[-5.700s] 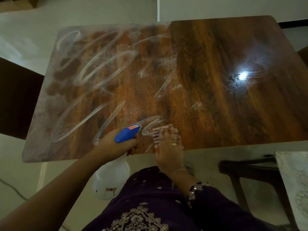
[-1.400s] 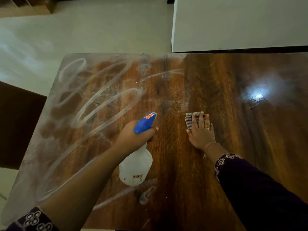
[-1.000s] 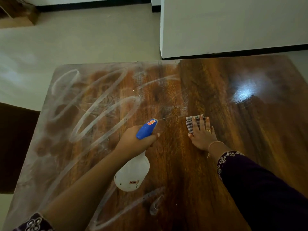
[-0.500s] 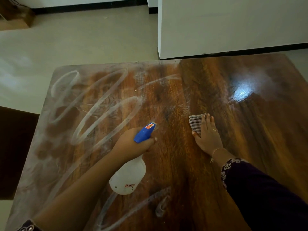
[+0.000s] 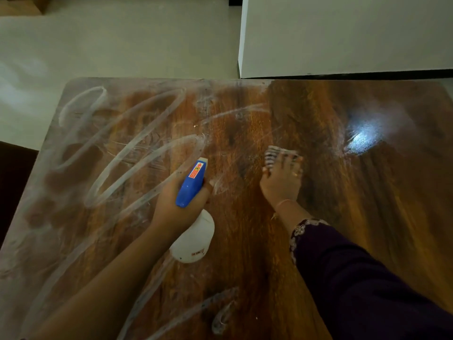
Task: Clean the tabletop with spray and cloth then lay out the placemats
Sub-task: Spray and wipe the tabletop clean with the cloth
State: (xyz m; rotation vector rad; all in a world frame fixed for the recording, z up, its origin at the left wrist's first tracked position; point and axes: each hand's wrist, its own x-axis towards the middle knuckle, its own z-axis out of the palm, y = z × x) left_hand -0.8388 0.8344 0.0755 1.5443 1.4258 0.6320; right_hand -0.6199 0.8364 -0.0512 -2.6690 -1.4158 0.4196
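Observation:
A dark wooden tabletop (image 5: 245, 241) fills the view; its left half carries white looping smears (image 5: 137, 153), its right half looks glossy. My left hand (image 5: 179, 207) grips a white spray bottle (image 5: 193, 239) with a blue trigger head, held just above the table's middle. My right hand (image 5: 282, 182) lies flat with its fingers pressing a small checked cloth (image 5: 272, 155) onto the wood, a little right of the bottle. No placemats are in view.
A white wall corner (image 5: 318, 35) with a dark skirting stands just beyond the table's far edge. Pale floor (image 5: 110, 40) lies beyond the far left. A dark piece of furniture (image 5: 12, 182) sits off the table's left edge. A lamp glare (image 5: 365, 138) shines at right.
My right hand has slid the cloth slightly left and farther away across the wood. The spray bottle in my left hand has tilted more upright and edged right.

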